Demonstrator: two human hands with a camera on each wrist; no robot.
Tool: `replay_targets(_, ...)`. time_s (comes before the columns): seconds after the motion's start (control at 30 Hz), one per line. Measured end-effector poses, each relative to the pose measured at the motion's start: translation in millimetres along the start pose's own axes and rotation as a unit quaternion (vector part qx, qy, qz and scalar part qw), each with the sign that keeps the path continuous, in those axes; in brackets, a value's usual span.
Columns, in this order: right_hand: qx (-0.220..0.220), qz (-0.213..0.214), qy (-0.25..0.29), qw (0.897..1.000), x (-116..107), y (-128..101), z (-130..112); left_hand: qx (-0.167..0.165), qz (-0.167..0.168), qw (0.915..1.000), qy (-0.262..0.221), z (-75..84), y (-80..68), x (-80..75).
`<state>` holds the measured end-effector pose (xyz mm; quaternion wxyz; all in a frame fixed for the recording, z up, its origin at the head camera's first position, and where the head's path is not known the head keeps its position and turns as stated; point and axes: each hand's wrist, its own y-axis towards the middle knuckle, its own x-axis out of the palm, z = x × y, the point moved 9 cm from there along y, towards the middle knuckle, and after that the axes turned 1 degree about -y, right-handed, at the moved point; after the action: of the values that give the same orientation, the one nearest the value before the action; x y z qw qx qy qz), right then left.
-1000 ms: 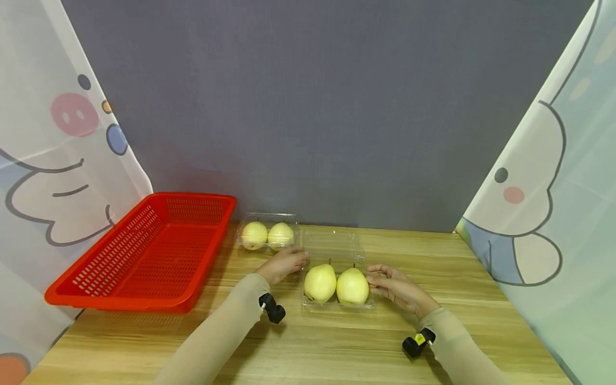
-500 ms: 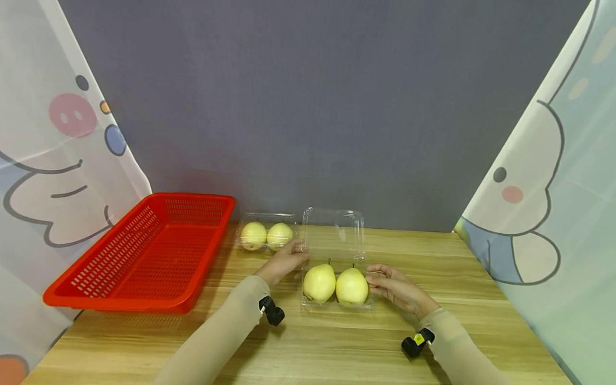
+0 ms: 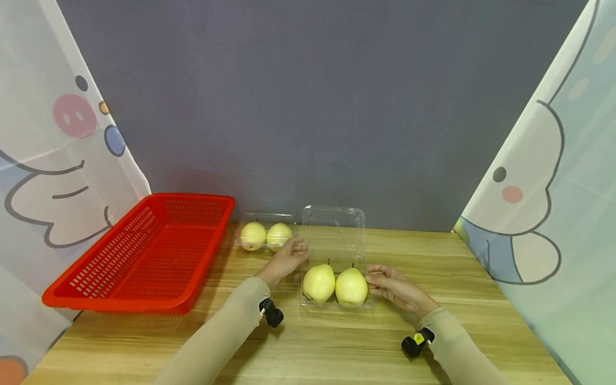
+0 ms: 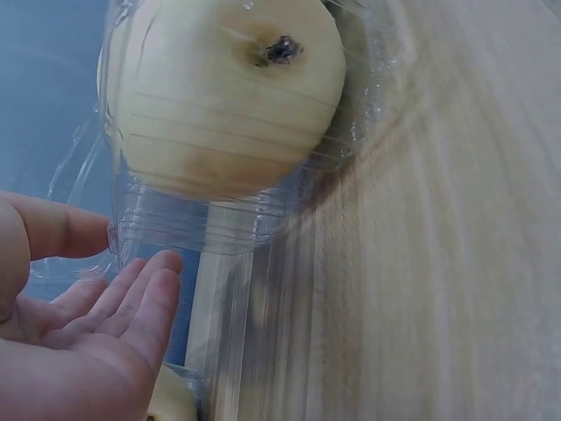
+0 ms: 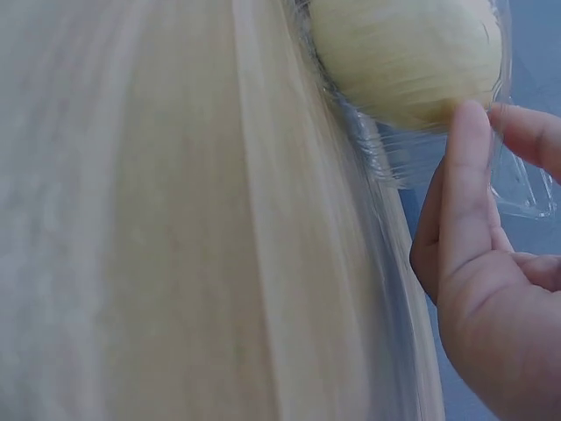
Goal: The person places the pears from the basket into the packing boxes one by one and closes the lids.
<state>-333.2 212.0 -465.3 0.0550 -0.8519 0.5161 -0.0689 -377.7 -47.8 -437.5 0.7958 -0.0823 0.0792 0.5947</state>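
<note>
A clear plastic clamshell box (image 3: pixel 310 305) stands mid-table, its lid (image 3: pixel 334 232) raised at the back. Two yellow-green pears (image 3: pixel 318 283) lie side by side in its base, stems toward the lid. My left hand (image 3: pixel 283 263) is at the box's left side near the hinge. In the left wrist view its thumb tip touches the plastic edge, and the other fingers stretch out below, apart from the thumb. On the right side, my right hand (image 3: pixel 397 291) pinches the box's rim between thumb and fingertip. One pear (image 5: pixel 408 57) shows through the wall there.
A second clear box (image 3: pixel 267 216) with two pears (image 3: pixel 253 236) in it stands behind my left hand. To the left is a red perforated plastic basket (image 3: pixel 180 251). A grey backdrop (image 3: pixel 308 107) rises at the table's back edge, with printed cloths on both sides.
The lid has swung up from lying low behind the pears to standing upright. My left fingers have shifted slightly upward; my right hand keeps its place at the box.
</note>
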Motion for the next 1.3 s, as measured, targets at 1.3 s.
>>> replay_targets(1.3, -0.061, 0.128, -0.047, 0.989, -16, 32, -39, 0.046, 0.016, 0.9985, 0.025, 23.3, -4.2, -7.4)
